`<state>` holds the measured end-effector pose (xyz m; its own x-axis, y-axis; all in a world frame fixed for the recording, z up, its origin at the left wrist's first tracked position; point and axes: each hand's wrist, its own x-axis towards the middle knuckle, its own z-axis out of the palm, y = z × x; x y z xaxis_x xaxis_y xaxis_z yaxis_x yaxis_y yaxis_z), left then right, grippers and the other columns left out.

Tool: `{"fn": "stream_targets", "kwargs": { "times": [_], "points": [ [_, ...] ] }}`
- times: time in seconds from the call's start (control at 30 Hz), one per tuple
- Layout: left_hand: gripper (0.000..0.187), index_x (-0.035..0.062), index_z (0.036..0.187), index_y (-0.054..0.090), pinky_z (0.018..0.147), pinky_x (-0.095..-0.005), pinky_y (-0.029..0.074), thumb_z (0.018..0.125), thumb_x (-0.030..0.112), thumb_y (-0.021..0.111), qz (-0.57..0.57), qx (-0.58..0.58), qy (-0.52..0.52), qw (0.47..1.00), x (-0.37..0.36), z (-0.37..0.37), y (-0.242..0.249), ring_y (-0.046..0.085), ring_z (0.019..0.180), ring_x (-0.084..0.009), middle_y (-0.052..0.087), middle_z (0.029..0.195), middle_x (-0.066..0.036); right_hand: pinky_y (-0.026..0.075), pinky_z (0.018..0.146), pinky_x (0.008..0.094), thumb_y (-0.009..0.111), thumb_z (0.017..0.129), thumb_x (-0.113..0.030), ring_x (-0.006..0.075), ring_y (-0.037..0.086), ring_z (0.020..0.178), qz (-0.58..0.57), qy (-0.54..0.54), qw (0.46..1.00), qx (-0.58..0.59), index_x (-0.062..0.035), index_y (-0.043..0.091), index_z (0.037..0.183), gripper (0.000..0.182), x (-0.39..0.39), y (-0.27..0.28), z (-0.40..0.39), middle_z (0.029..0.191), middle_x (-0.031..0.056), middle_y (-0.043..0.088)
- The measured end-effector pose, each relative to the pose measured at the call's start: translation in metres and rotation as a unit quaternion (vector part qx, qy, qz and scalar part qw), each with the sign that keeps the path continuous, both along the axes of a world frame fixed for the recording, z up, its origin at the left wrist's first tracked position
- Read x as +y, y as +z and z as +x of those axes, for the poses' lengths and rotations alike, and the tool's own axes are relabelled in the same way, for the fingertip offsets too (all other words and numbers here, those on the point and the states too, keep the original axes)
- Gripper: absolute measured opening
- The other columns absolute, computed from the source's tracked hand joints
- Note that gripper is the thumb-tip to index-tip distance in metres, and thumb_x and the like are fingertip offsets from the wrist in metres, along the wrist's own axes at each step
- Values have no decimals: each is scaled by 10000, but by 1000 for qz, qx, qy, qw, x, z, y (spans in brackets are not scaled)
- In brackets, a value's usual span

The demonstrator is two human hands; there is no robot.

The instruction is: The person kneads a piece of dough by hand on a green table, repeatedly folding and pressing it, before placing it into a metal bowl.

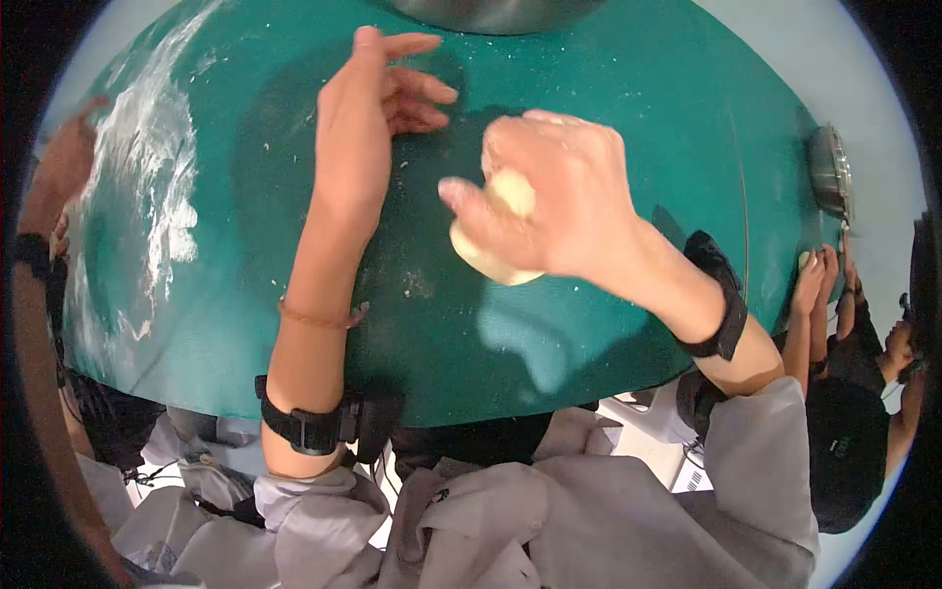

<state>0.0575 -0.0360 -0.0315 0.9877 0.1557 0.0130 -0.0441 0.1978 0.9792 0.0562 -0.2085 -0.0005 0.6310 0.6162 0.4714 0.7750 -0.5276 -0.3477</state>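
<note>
A piece of pale yellow dough point(496, 263) is in my right hand point(564, 191), whose fingers curl round it above the green table point(432, 334). Part of the dough bulges out below the thumb and some shows between thumb and fingers. To the left, my left hand point(378, 93) is raised over the table with its fingers apart, holding nothing. A gap separates the two hands.
White flour point(152, 167) is smeared across the table's left side. The metal bowl point(496, 15) stands at the far edge, and another metal bowl point(830, 172) is at the right edge. Co-workers' hands show at the right point(810, 280) and far left point(64, 162).
</note>
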Motion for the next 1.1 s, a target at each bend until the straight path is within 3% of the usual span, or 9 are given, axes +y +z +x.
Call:
{"fn": "stream_targets", "kwargs": {
  "times": [0.2,0.4,0.53,0.63,0.8,0.83,0.93,1.03,1.1],
  "points": [
    [581,7,1127,633,679,-271,493,1032,496,332,3,7,28,1000,6,3,-1,599,675,-132,648,815,-71,528,609,518,637,849,-360,428,654,652,41,-132,985,100,-31,665,690,367,20,-16,63,629,244,622],
    [589,1,1100,651,639,-270,499,1031,498,343,68,-47,41,996,4,6,-6,610,692,-140,666,874,-93,525,730,483,583,899,-291,446,651,798,267,-265,919,121,-39,674,845,274,23,-26,56,776,227,666],
    [632,-16,1011,662,633,-275,508,1026,521,330,25,3,-41,999,0,-2,-3,633,680,-161,677,805,-101,523,785,451,560,905,-248,416,656,913,282,-126,939,152,-29,667,1024,271,1,-27,25,940,238,676],
    [684,-10,899,667,605,-289,526,1021,549,292,-7,17,-70,997,4,-4,3,668,638,-188,693,725,-127,522,813,437,548,906,-244,388,656,984,261,-25,948,180,-14,653,1103,320,-24,-18,6,1041,240,669],
    [677,-8,952,668,589,-273,516,1023,544,283,19,-1,-126,992,1,-6,7,661,624,-178,688,717,-130,524,844,416,559,911,-321,364,663,1014,207,19,908,363,27,633,1115,410,-48,17,-18,1101,228,672],
    [677,-6,965,665,599,-281,516,1024,544,274,27,-1,-123,992,0,-5,7,661,631,-184,686,725,-127,504,896,446,596,883,-457,363,671,999,47,-26,954,296,18,625,1138,540,-41,31,-25,1059,226,683],
    [673,-4,1004,662,612,-285,511,1022,547,277,30,3,-105,994,-2,-5,7,644,627,-182,683,751,-117,449,953,532,618,810,-605,380,619,1086,-188,-42,971,140,-22,628,1147,674,-19,48,-48,1121,238,647],
    [679,-13,984,672,568,-260,501,1018,552,296,13,4,-50,999,1,-7,5,639,586,-171,682,719,-111,373,989,627,681,669,-684,411,524,1181,-208,19,977,-35,-67,590,1213,827,-3,39,-72,1247,180,583],
    [684,-13,978,670,585,-272,495,1015,560,298,-2,21,-9,1000,8,-5,1,630,599,-170,675,719,-112,366,968,617,666,640,-713,391,496,1163,-234,58,970,-24,-95,606,1141,798,0,25,-87,1259,155,547]
  ]
}}
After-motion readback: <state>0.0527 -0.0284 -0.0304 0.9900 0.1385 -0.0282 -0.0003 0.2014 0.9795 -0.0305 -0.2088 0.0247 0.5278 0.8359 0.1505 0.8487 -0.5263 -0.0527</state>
